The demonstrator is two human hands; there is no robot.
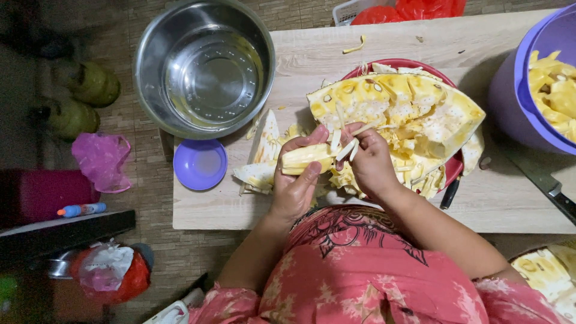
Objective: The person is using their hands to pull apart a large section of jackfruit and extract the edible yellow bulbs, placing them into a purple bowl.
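Left hand [295, 180]: closed around a yellow jackfruit pod [306, 158], thumb under it, fingers over the top, held just above the near part of the wooden board [300, 60].
Right hand [369, 162]: fingertips pinched on pale fibre strips [348, 149] at the pod's right end, touching the left hand's load.
Cut jackfruit [408, 111]: lies on a red plate [456, 168], right behind the right hand; its rind overhangs the plate rim.
Board's left edge: the steel bowl [204, 66] overlaps the far corner; a small purple lid [200, 164] sits on the floor just beside it.
Board's right side: a purple tub [510, 90] of pulp and a knife [549, 189] near the edge.
Open room: bare wood at the far centre and along the near edge left of the hands.
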